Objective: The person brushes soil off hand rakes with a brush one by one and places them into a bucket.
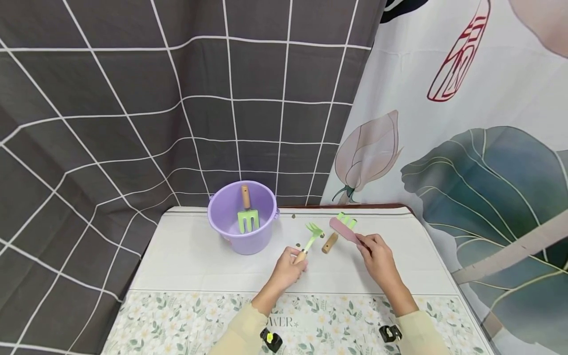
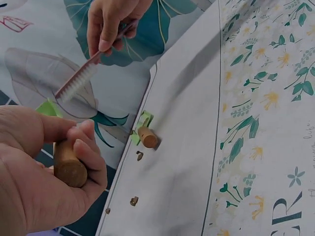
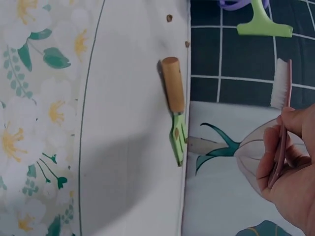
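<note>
The rake (image 1: 313, 236) is up off the table, its wooden handle wrapped in the fingers of the person's left hand (image 1: 288, 268). From that hand its long axis runs forward and over to the right, with the green prongs at the far end.

From where I stand, the relation that matters is between the prongs and the brush (image 1: 343, 229). The right hand (image 1: 379, 259) pinches the brush by its thin handle, and it slants forward and leftward, so the two tools lean toward each other. The brush head is near the prongs, just to their right, but apart from them. Its pink back is uppermost and the white bristles face down toward the table.

Between the hands a fork (image 1: 329, 243) lies on the white table (image 1: 177, 246), handle end toward the person, tines away and partly hidden behind the brush. The left hand looks nearer to its handle. A few brown bits (image 2: 134, 201) are scattered close by.

Off to the left stands the purple bucket (image 1: 253, 244), with another fork (image 1: 247, 215) inside, handle up. Beyond hangs a dark checked curtain (image 1: 257, 74).
</note>
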Demonstrator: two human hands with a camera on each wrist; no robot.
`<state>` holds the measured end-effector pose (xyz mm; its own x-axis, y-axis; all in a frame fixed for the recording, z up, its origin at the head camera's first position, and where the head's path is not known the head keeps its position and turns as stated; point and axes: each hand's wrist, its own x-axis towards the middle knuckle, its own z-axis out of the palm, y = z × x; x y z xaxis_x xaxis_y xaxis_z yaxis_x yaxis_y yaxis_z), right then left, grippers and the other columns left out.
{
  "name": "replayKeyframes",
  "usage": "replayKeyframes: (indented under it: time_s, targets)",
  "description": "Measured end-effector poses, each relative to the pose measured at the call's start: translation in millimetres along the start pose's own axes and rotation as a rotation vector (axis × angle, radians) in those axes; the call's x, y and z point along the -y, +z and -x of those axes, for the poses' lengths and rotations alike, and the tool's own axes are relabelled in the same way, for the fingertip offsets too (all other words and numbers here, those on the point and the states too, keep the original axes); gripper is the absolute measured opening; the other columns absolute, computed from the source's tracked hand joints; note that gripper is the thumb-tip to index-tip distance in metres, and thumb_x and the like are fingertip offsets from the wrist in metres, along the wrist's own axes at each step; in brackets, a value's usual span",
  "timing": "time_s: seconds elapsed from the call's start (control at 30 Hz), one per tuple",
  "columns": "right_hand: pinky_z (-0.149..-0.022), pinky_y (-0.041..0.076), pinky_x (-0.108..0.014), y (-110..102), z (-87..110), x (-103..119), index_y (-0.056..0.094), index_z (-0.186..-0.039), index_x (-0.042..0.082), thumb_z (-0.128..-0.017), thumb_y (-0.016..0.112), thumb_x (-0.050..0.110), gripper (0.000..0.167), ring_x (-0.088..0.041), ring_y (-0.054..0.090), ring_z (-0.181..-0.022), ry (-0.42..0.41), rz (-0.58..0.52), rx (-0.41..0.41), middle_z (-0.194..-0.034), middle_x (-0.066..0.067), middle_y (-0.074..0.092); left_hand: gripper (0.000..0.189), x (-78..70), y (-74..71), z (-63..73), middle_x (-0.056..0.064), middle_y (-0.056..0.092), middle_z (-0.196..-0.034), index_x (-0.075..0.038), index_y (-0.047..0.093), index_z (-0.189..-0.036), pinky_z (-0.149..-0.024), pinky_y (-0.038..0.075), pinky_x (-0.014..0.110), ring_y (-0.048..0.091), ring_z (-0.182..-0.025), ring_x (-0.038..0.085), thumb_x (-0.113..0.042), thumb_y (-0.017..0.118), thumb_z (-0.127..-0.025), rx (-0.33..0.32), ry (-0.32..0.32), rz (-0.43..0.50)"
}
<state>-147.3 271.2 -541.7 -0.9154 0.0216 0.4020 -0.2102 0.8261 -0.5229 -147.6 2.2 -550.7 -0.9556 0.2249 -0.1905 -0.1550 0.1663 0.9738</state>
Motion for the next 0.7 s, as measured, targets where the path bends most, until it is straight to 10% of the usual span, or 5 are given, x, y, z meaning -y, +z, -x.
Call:
replayKeyframes:
  time_s: [0.27, 0.7]
  targets:
    - [-0.062, 0.052, -0.026, -6, 0.8, 5, 0.073, -0.124, 0.0, -0.096, 0.07, 0.002, 0.028, -0.017, 0.057, -0.081, -0.008, 0.001, -0.016, -0.104, -0.013, 0.063, 0.02, 3.6, -0.5, 0.1, 0.006, 0.055, -0.095, 0.005, 0.058, -0.114, -0.071, 0.047, 0.021, 0.052, -0.083, 0.014, -0.006, 0.064, -0.099, 0.002, 0.047, -0.001]
    - [-0.062, 0.05, -0.025, -13, 1.4, 8, 0.073, -0.123, 0.001, -0.096, 0.07, 0.0, 0.028, -0.016, 0.056, -0.081, -0.05, 0.005, -0.057, -0.104, -0.013, 0.064, 0.023, 14.2, -3.7, 1.0, 0.006, 0.064, -0.092, 0.006, 0.068, -0.115, -0.067, 0.054, 0.02, 0.06, -0.077, 0.012, -0.01, 0.065, -0.1, 0.034, 0.073, -0.026]
